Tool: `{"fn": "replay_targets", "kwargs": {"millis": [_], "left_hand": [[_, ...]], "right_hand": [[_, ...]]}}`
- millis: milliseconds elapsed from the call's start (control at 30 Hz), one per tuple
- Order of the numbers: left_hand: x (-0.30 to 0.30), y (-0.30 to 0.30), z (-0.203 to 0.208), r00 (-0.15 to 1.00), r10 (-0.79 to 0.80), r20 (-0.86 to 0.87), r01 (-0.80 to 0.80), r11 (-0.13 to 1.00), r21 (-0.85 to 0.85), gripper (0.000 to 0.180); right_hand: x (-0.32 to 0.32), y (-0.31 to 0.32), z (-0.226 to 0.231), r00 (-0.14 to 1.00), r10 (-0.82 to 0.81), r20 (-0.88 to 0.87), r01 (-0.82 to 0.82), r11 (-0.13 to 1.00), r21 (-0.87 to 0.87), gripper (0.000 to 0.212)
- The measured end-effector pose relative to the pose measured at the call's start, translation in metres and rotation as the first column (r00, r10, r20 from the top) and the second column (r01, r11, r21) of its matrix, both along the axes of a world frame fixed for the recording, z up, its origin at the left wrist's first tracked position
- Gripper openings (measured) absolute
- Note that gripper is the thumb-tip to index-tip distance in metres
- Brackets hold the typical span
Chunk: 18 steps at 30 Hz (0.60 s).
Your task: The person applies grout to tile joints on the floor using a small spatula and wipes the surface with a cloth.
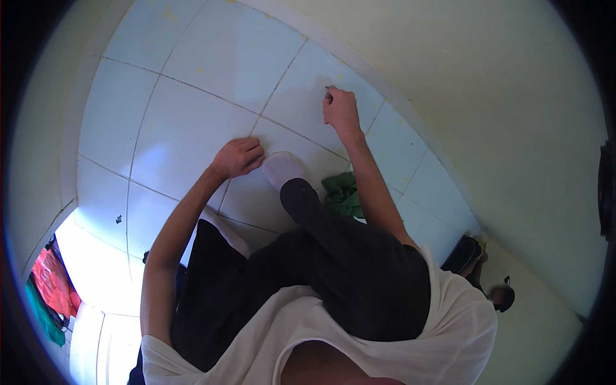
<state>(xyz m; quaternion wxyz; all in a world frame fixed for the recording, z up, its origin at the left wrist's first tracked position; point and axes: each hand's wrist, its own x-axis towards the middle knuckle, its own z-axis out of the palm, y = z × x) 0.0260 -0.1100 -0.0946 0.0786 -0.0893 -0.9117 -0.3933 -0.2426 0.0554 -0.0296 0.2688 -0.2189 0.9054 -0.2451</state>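
Observation:
My right hand (pixel 340 110) is closed in a pinch over the floor tiles near the far wall. The dark tip of a small thin object (pixel 328 88) sticks out past its fingers; its kind is hidden by the hand. Closer to me and to the left, my left hand (pixel 239 156) is low at the tiled floor (pixel 192 128), its fingers curled in. Whether it holds anything is hidden. A foot in a pale sock (pixel 282 168) rests just right of the left hand. The green cloth (pixel 342 194) lies crumpled between that leg and my right forearm.
A pale wall (pixel 475 83) with a low skirting runs along the far and right side. Dark items (pixel 462 255) stand against it at the right. Red plastic bags (pixel 52 276) are at the bright doorway on the left. One small dark scrap (pixel 119 219) lies on the left tiles.

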Motion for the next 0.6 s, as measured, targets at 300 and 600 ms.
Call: {"fn": "replay_targets", "kwargs": {"millis": [300,600], "left_hand": [[-0.004,0.001,0.000,1.000,-0.012,0.001,0.012,1.000,0.015,0.015],[-0.008,0.003,-0.002,1.000,-0.022,-0.014,0.023,0.999,0.032,0.015]], "right_hand": [[-0.006,0.007,0.001,0.999,0.000,-0.050,-0.006,0.994,-0.113,0.013],[-0.014,0.017,-0.016,0.978,0.065,-0.198,-0.071,0.997,-0.023,0.013]]}}
